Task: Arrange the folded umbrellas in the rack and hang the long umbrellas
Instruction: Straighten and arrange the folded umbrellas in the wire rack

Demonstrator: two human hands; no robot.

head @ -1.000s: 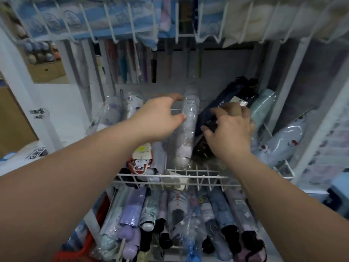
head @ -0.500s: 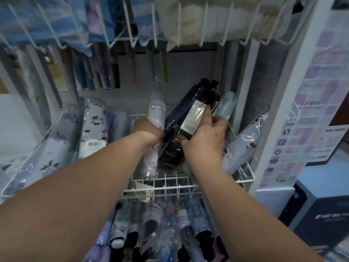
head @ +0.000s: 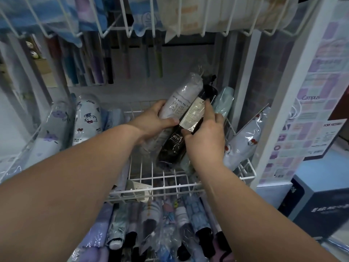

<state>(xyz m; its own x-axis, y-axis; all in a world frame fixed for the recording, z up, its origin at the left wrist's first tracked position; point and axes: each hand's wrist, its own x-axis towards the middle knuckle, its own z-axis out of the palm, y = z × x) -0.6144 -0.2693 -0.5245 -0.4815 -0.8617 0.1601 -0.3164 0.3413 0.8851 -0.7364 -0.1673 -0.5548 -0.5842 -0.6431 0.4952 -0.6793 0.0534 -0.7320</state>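
**A:** What is shown by the head camera on the middle shelf?

**B:** A white folded umbrella (head: 182,97) in clear wrap is gripped by the left hand (head: 153,122). The thumb is laid across its front and the fingers are curled behind it. It is held tilted, top leaning right, above the wire rack (head: 164,179).

**A:** And the other hand?

**B:** A black folded umbrella (head: 172,150) with a pale label is clasped by the right hand (head: 206,138). The forefinger is stretched along the label. The two umbrellas are held touching, side by side, the black one on the right.

**A:** What is placed around them?

**B:** A pale green umbrella (head: 224,98) is leant just behind the right hand. A cherry-print umbrella (head: 243,143) is propped at the rack's right end. At the left end, a cat-print umbrella (head: 87,118) and a flower-print umbrella (head: 50,135) are laid side by side. Long umbrellas (head: 105,62) are hung at the back. More folded ones are packed in the lower tier (head: 151,224).
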